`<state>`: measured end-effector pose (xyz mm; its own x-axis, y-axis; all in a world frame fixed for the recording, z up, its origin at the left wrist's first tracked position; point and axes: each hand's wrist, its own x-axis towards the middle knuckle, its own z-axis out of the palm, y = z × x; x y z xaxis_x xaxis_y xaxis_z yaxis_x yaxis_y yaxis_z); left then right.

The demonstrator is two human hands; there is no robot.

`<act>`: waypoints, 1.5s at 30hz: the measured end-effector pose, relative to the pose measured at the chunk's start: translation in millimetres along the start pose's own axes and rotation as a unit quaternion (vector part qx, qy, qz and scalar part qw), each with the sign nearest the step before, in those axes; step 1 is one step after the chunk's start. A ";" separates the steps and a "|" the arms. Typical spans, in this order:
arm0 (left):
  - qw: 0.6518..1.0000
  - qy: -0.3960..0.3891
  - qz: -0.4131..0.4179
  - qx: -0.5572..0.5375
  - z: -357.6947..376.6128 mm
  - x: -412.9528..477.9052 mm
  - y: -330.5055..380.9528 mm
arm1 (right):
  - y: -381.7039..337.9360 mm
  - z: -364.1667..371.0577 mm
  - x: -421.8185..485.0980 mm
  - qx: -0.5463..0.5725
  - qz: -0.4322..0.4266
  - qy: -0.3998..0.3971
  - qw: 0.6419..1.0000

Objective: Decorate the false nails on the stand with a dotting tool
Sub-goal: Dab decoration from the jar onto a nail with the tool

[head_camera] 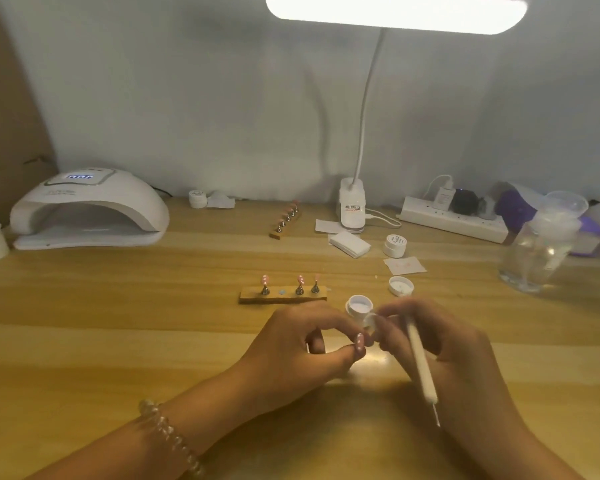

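Observation:
A wooden nail stand (283, 295) lies mid-table with three pink false nails (300, 280) on metal holders. Just in front of it my left hand (302, 348) pinches a pink false nail (360, 341) between thumb and fingertips. My right hand (440, 344) holds a white dotting tool (420, 362), its metal tip pointing back toward me, and its fingertips meet the left hand at a small clear piece (370, 322). An open white pot (359, 304) sits right behind the fingers.
A second stand (286, 220) with several nails lies further back. A UV nail lamp (90, 209) is at back left, a desk lamp base (352, 209) and power strip (454, 220) at back right, a glass jar (537, 251) at right. Small pots, a lid (400, 285) and paper pads are scattered.

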<state>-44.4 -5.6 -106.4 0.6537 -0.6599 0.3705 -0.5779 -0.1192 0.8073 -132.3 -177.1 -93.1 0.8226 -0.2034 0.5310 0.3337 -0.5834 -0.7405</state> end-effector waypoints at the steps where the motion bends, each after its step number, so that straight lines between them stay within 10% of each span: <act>1: 1.000 -0.002 0.000 -0.004 0.2 -0.4 1.0 | 0.9 -1.0 -0.6 -0.025 -0.021 0.002 0.999; 17: 0.999 0.011 -0.047 -0.023 1.2 -0.7 0.6 | 9.1 1.4 -6.5 -0.233 -0.161 0.030 0.959; 45: 0.999 0.000 -0.039 0.013 2.8 -1.2 2.4 | 17.0 5.5 -7.4 -0.257 -0.167 0.027 0.951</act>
<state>-47.9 -7.2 -106.2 0.6972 -0.6475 0.3078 -0.5379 -0.1885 0.8217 -130.2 -181.2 -112.0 0.6811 0.0293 0.7316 0.2916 -0.9274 -0.2343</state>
